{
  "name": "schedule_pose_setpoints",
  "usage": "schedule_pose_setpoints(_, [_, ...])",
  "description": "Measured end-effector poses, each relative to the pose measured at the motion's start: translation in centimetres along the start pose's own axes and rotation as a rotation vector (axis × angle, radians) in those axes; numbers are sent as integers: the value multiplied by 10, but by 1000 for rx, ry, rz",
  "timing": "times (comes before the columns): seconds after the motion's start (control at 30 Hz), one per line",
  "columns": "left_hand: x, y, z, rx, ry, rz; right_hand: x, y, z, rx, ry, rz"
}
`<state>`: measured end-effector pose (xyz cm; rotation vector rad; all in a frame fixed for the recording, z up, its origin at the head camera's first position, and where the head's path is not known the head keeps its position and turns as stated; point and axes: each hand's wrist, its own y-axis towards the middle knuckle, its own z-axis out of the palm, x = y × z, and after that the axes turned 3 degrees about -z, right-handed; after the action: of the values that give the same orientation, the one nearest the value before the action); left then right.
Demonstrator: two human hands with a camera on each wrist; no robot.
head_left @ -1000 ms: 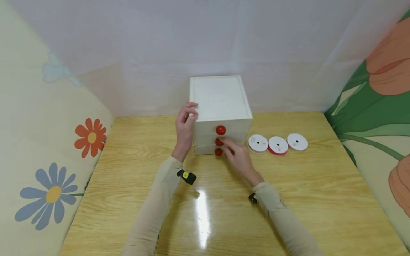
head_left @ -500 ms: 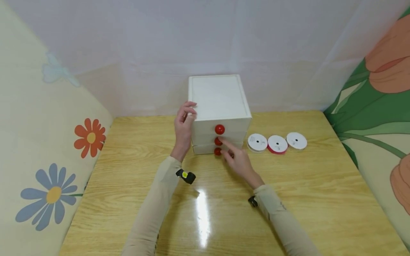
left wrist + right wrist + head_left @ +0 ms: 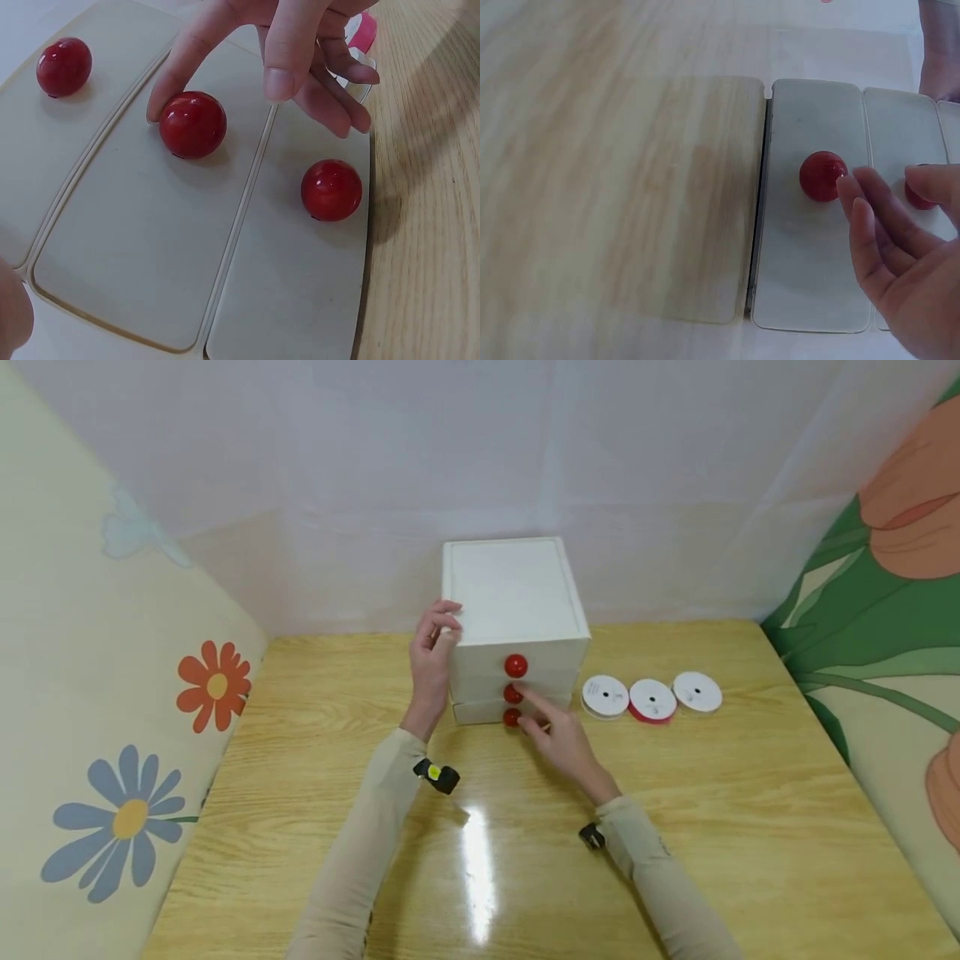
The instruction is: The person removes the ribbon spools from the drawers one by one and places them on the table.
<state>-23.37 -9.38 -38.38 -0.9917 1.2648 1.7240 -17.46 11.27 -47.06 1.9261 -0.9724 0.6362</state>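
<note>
A small white drawer cabinet [image 3: 517, 593] stands on the table with its drawers closed. Three round red knobs run down its front: top knob [image 3: 64, 67], middle knob [image 3: 193, 125], bottom knob [image 3: 331, 190]. My left hand [image 3: 431, 664] holds the cabinet's left front edge, fingers bent over the top; only a fingertip of it shows in the left wrist view. My right hand [image 3: 564, 742] is at the front. Its extended index finger [image 3: 180, 64] touches the upper side of the middle knob. The thumb stands away from that knob, and the other fingers hang loosely near the bottom knob.
Three white ribbon spools lie right of the cabinet: a near one [image 3: 605, 696], a middle one with red ribbon [image 3: 652, 701] and a far one [image 3: 697, 692]. A pale cloth [image 3: 360, 527] hangs behind the wooden table [image 3: 300, 793].
My right index finger has straightened on the middle knob, and the thumb has drawn back from the knobs. My left hand has stayed on the cabinet.
</note>
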Motion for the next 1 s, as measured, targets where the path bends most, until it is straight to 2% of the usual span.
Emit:
schedule_pose_setpoints(0.2, [0,-3,1,4,-8,3,3,-3,2,-48,45,45])
schedule_pose_setpoints(0.4, [-1,-5,1,17,6,21,-2,-7,4,-87,128,183])
schedule_pose_setpoints(0.5, [-2,-7,1,7,24,31,-5,-8,4,-64,108,198])
schedule_pose_setpoints(0.67, [-3,-9,0,-4,41,44,-7,-8,6,32,104,157])
schedule_pose_setpoints(0.77, [-3,-9,0,2,26,44,-7,-9,9,71,115,160])
schedule_pose_setpoints(1.0, [-3,-11,1,-2,19,29,-6,-11,11,61,102,192])
